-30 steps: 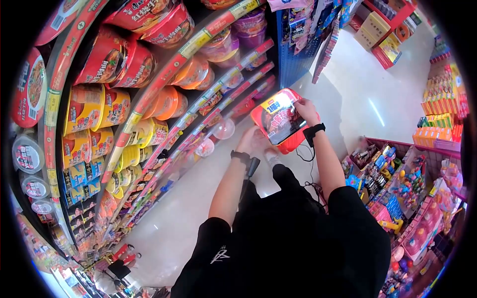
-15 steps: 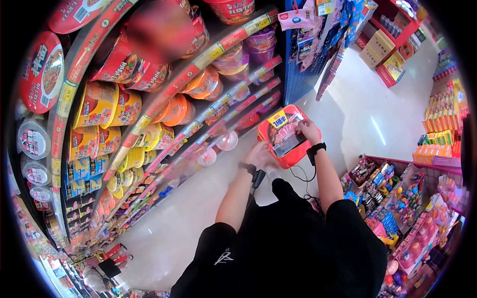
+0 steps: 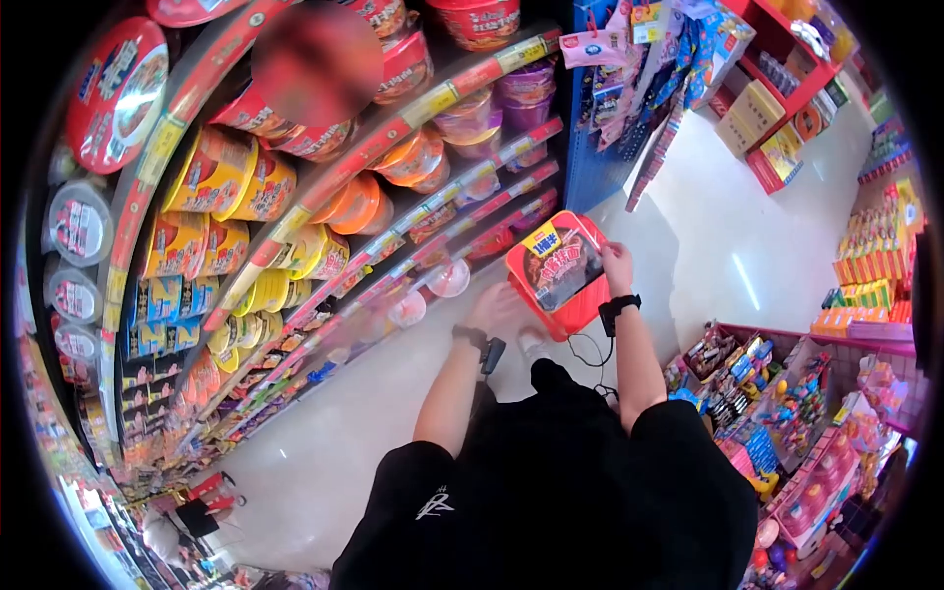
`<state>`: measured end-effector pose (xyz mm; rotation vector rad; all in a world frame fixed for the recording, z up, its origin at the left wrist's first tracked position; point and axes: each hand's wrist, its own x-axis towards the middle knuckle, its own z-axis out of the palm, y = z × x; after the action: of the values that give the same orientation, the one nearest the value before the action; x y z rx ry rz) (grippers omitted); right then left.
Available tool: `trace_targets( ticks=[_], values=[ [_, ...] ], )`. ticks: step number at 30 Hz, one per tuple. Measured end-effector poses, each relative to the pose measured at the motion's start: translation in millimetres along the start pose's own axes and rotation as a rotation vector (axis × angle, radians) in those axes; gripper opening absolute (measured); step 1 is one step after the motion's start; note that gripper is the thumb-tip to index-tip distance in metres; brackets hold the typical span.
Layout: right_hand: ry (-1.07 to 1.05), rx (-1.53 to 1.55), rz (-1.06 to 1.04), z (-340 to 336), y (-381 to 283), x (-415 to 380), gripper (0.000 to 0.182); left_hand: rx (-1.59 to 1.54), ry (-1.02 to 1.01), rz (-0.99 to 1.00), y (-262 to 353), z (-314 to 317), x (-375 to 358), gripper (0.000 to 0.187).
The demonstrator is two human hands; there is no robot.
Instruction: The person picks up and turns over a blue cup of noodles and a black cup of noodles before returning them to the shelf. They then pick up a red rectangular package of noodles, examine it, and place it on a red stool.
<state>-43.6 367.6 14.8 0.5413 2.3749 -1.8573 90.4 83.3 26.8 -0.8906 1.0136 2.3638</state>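
Observation:
A red box-shaped noodle package (image 3: 560, 265), with a dark picture and a yellow patch on its top, is held in front of me, slightly tilted. My right hand (image 3: 617, 267) grips it at the right edge, fingers on the rim. Just left of the package is my left hand (image 3: 487, 307), blurred by motion; whether its fingers touch the side is not clear. Both wrists carry dark bands, and a thin black cable (image 3: 587, 344) hangs beneath the right one.
Shelves of instant noodle tubs (image 3: 206, 172) rise on my left, with price strips (image 3: 433, 98) along their edges. A blue pegboard rack (image 3: 595, 147) with hanging packets stands ahead. To my right are bins of sweets and toys (image 3: 757, 393). Pale floor (image 3: 344, 433) runs between.
My left hand has drawn left from the package's lower left side. My right hand has shifted from its top toward the right edge. The view has turned slightly.

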Motion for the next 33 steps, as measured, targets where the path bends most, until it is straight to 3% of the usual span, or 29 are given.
trace_targets(
  ticks=[1,2,3,5,6,8,9,10,11,12,15,21,24,33],
  values=[
    [0.071,0.033,-0.057,5.7,-21.2,-9.2,0.026,0.569,-0.052,0.372,5.3,-10.1,-14.7,0.036],
    [0.149,0.067,-0.1,7.6,-36.2,-26.1,0.023,0.571,-0.017,0.366,3.8,-27.9,-29.1,0.038],
    [0.017,0.155,-0.056,9.5,-63.5,-47.3,0.021,0.573,0.018,0.361,2.1,-45.7,-43.7,0.04],
    [-0.078,0.062,-0.238,37.0,-53.8,-56.8,0.016,0.477,0.31,0.191,-13.2,-100.9,-69.6,0.038],
    [-0.157,0.118,-0.415,57.7,-32.8,-58.5,0.016,0.519,0.379,0.222,-27.0,-136.9,-83.8,0.034],
    [-0.517,0.068,-0.224,77.6,-51.8,-96.0,0.015,0.598,0.594,0.15,-53.0,-187.9,-123.2,0.032],
    [-0.522,0.096,-0.391,98.9,-39.6,-111.1,0.016,0.506,0.682,0.195,-75.3,-209.5,-146.4,0.023],
    [-0.707,0.044,-0.374,105.1,-49.6,-128.2,0.016,0.414,0.768,0.248,-97.0,-230.3,-169.8,0.021],
    [-0.774,0.047,-0.379,132.5,-13.3,-128.9,0.017,0.301,0.868,0.209,-116.5,-237.2,-195.6,0.023],
    [-0.866,-0.048,-0.252,138.2,-21.5,-146.6,0.018,0.331,0.853,0.135,-141.0,-259.8,-216.0,0.029],
    [-1.105,-0.099,-0.162,166.7,-19.5,-177.2,0.023,0.022,1.029,0.043,-194.4,-253.5,-280.4,0.033],
    [-1.235,-0.176,-0.071,206.7,8.9,-192.3,0.021,-0.411,1.094,-0.09,-309.2,-228.5,-364.1,0.026],
    [-1.173,-0.194,-0.015,220.0,-2.5,-204.1,0.021,-0.589,1.052,-0.066,-347.6,-223.5,-384.7,0.03],
    [-1.241,-0.256,-0.078,274.5,-13.7,-285.3,0.016,-0.667,1.069,0.04,-355.9,-291.3,-418.4,0.037]
  ],
)
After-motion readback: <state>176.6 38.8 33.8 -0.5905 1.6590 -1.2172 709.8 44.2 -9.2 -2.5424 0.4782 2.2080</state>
